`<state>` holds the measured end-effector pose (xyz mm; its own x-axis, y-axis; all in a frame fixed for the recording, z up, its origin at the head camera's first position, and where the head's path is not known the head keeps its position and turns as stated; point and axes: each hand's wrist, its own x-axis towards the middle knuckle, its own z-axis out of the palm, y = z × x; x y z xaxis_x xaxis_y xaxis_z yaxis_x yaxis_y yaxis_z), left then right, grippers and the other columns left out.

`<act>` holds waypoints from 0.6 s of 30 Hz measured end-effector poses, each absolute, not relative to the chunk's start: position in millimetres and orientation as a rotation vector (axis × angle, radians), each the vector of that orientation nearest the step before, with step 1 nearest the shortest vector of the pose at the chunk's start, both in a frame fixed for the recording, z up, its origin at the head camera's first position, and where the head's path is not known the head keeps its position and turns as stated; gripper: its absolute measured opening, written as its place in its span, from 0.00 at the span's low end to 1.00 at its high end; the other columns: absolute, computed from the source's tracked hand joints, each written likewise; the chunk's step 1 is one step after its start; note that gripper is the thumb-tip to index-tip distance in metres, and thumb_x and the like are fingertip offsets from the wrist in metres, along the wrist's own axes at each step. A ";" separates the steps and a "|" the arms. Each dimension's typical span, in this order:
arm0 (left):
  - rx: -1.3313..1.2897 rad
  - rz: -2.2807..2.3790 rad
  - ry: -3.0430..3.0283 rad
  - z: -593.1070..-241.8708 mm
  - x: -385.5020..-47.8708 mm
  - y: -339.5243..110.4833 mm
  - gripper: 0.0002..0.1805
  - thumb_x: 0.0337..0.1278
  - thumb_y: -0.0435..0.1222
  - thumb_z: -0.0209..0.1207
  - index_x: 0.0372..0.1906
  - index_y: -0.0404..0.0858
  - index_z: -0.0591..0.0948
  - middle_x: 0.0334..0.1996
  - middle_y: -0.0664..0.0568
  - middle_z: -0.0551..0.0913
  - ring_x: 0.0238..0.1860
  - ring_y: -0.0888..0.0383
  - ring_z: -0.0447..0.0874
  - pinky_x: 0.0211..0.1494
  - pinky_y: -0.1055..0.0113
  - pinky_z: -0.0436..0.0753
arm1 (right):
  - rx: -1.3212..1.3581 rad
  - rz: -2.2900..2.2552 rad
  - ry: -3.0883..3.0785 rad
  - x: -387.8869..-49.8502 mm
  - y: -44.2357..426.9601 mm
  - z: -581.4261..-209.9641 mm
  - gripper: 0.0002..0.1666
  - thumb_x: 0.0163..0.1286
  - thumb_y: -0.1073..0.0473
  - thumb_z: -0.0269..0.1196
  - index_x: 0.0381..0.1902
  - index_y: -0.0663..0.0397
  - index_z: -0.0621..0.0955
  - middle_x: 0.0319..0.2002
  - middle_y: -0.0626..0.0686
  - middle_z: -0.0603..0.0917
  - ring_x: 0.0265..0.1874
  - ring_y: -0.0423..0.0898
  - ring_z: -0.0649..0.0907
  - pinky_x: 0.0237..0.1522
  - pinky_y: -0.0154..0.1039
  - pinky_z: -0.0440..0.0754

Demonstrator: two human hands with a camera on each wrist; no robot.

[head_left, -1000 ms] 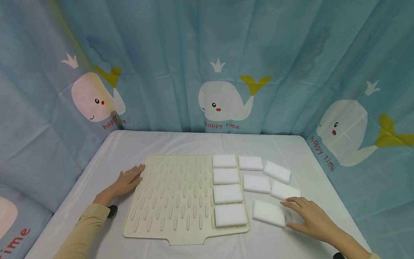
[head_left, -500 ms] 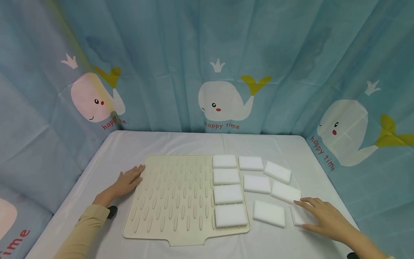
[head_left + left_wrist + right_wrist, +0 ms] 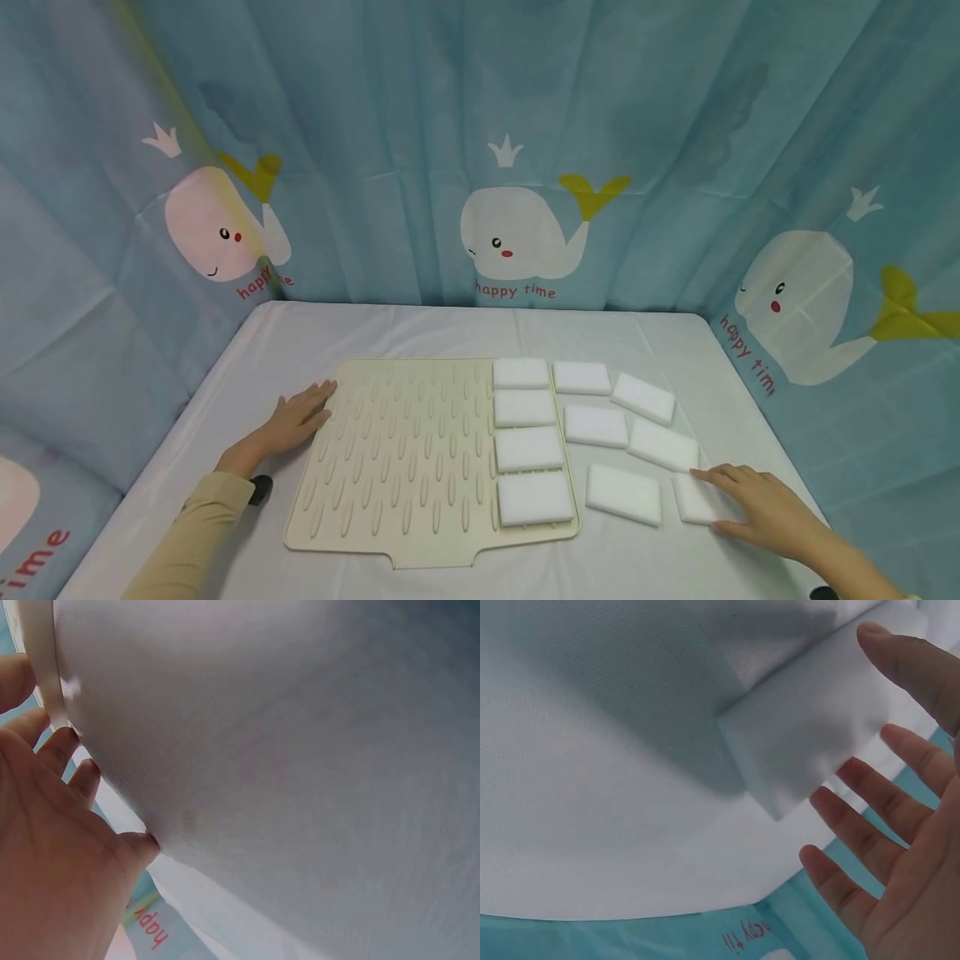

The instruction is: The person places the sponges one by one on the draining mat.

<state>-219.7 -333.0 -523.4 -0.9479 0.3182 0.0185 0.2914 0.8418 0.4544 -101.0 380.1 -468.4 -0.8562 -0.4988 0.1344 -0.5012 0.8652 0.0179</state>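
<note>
Left arm [image 3: 187, 533] angles in from the lower left, and there's the left hand [image 3: 291, 419], palm down, fingers forward! Across on the right, the right hand [image 3: 768, 512] faces palm down too, fingers [image 3: 859, 834] apart and gently bent.

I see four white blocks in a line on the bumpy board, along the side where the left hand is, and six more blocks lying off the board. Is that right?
Almost! The head view shows the four white blocks lined up along the opposite side of the bumpy board, away from the left hand. The six more blocks do lie off it.
</note>
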 end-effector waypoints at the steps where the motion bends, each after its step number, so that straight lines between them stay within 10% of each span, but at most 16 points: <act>1: 0.493 0.718 2.959 -523.4 -220.0 -333.0 0.31 0.67 0.44 0.47 0.70 0.34 0.58 0.68 0.32 0.58 0.67 0.31 0.51 0.59 0.26 0.39 | 0.786 0.026 -2.898 -101.0 380.4 -468.5 0.40 0.39 0.40 0.74 0.53 0.45 0.79 0.43 0.44 0.79 0.39 0.45 0.79 0.33 0.44 0.77; 18: 0.497 0.720 2.963 -522.2 -219.3 -332.0 0.31 0.67 0.43 0.47 0.69 0.33 0.58 0.68 0.32 0.57 0.67 0.31 0.50 0.59 0.26 0.38 | 0.784 0.056 -2.887 -102.7 376.5 -454.2 0.39 0.39 0.45 0.75 0.53 0.43 0.79 0.43 0.42 0.80 0.39 0.42 0.80 0.33 0.43 0.77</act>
